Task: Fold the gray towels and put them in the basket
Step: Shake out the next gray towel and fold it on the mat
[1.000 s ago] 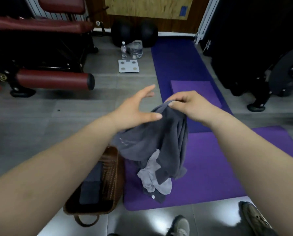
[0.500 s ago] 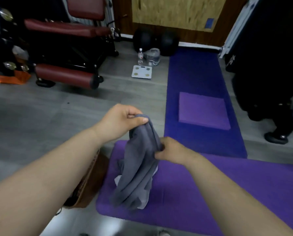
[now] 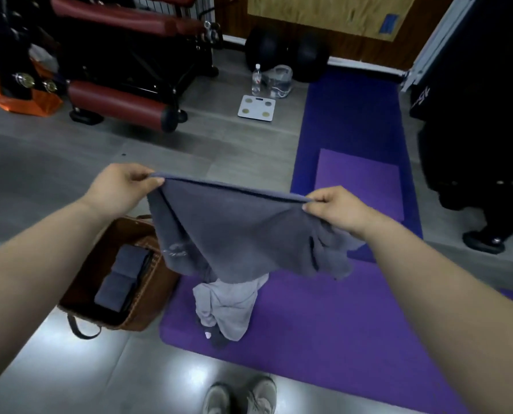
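A dark gray towel [image 3: 237, 231] hangs spread in the air, its top edge stretched between my hands. My left hand [image 3: 121, 186] pinches the left corner and my right hand [image 3: 336, 209] pinches the right corner. Below it a lighter gray towel [image 3: 228, 306] lies crumpled on the purple mat [image 3: 324, 324]. To the left stands a brown woven basket [image 3: 148, 309] on the floor, with dark folded towels [image 3: 121, 279] lying inside it. The hanging towel hides part of the basket's far rim.
A red padded gym bench [image 3: 115, 100] stands at the back left. A white scale [image 3: 256, 108], a water bottle [image 3: 256, 80] and a clear jug [image 3: 279, 82] sit on the gray floor. A long blue mat [image 3: 353, 115] with a purple pad [image 3: 359, 180] runs right; my shoes [image 3: 240, 397] are at the bottom.
My hands have moved apart along the towel's top edge, so the bunched towel now hangs spread wide. The view has tilted down and the basket's inside shows.
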